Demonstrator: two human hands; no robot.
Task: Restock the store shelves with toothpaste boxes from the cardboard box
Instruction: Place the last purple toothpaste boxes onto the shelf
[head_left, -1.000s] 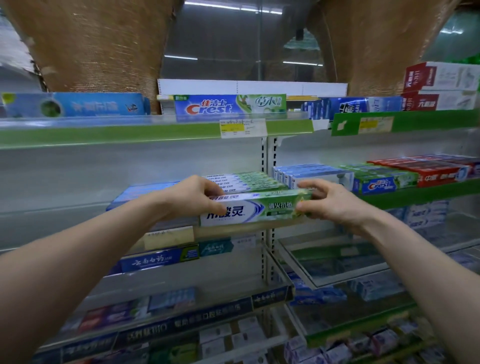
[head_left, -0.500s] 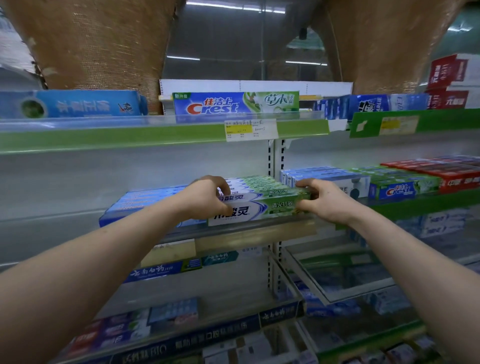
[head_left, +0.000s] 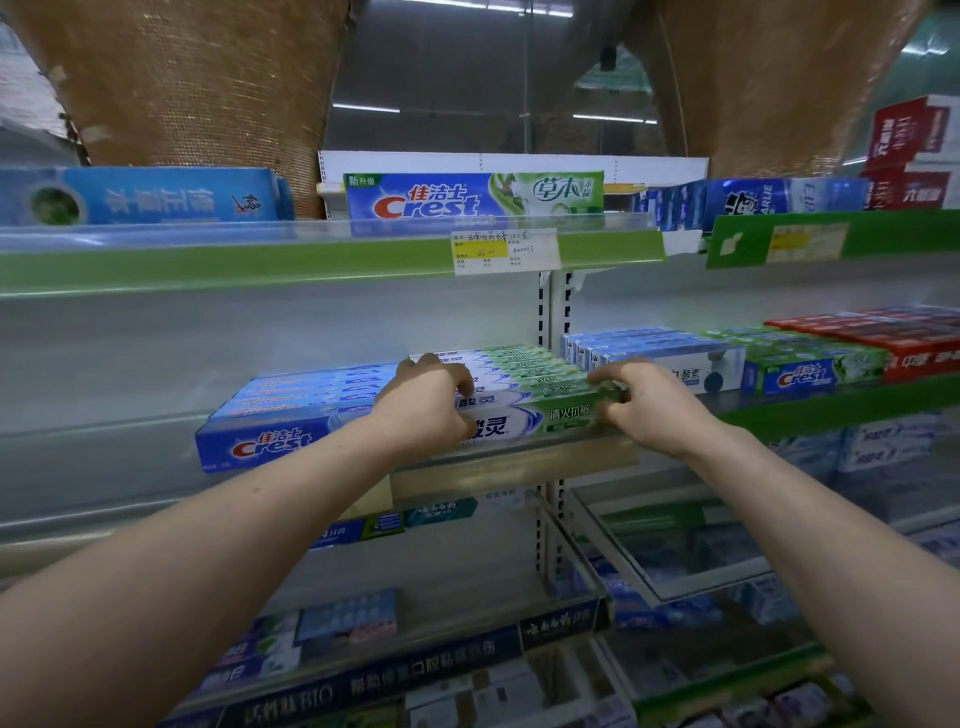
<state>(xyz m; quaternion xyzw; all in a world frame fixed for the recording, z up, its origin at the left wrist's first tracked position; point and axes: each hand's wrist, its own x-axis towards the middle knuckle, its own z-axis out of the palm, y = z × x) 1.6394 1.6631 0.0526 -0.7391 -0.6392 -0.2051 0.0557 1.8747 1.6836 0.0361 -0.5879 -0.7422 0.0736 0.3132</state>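
Observation:
A white-and-green toothpaste box lies at the front of the middle shelf, ahead of a row of like boxes. My left hand grips its left end with fingers curled over the top. My right hand grips its right end. Blue Crest boxes lie to the left on the same shelf. The cardboard box is out of view.
The top shelf with a green edge carries a Crest box and blue boxes. The right bay holds blue, green and red boxes. Lower shelves carry more stock. A tilted glass shelf is at lower right.
Both hands have moved the white-and-green box forward and down from in front of the shelf until it sits on the shelf's front edge, against the row behind.

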